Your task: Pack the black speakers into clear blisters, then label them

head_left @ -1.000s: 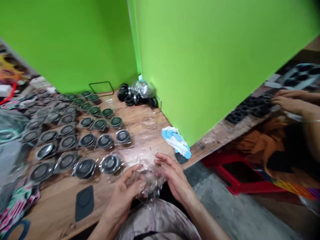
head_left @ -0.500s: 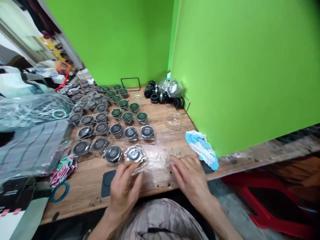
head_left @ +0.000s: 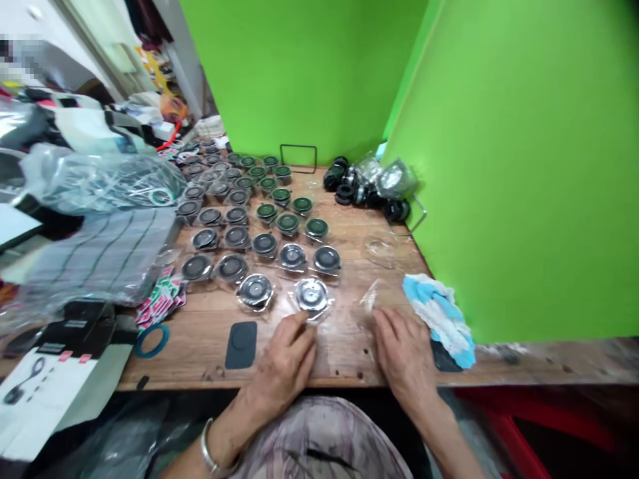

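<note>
Left hand (head_left: 289,356) is at wrapped disc (head_left: 311,295), right hand (head_left: 405,342) at clear film (head_left: 372,298); closure cannot be told. Film is likely light, slippery; pinch its edge.

Panels (head_left: 519,173) bright green; cloth (head_left: 440,316) blue-and-white; surface (head_left: 200,362) brown wood-grain; tape ring (head_left: 152,341) teal-blue; pad (head_left: 241,345) dark grey.

We're up on the person's head here, a single view facing forward and down across the bench (head_left: 200,352), near enough that left hand (head_left: 283,356) and right hand (head_left: 407,349) sit low in frame, green panels (head_left: 519,166) rising ahead, patterned clothing (head_left: 329,436) just below us
</note>
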Motion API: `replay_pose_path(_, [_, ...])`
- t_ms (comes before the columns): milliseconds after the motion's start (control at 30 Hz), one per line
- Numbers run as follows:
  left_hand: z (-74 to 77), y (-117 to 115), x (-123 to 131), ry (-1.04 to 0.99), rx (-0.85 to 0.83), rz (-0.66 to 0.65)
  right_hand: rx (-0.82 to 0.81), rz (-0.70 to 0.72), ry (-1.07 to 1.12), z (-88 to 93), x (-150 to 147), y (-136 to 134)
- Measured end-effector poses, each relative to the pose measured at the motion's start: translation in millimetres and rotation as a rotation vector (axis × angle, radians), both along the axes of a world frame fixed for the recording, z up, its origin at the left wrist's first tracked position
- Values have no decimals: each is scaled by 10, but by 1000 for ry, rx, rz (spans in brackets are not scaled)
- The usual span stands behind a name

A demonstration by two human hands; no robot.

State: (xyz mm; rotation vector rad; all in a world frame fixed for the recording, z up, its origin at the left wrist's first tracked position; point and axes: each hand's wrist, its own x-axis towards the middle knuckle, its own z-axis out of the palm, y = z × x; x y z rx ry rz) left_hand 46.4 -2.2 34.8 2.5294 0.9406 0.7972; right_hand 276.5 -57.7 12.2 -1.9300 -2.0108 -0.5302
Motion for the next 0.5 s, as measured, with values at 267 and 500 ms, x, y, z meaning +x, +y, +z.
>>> replay_pose_path(267, [38, 328, -478, -1, 250, 556, 159, 95, 68, 157, -192, 109])
replay_pose_path(500, [-203, 528, -531, 35, 178, 647, 83, 165, 220, 55, -474, 67])
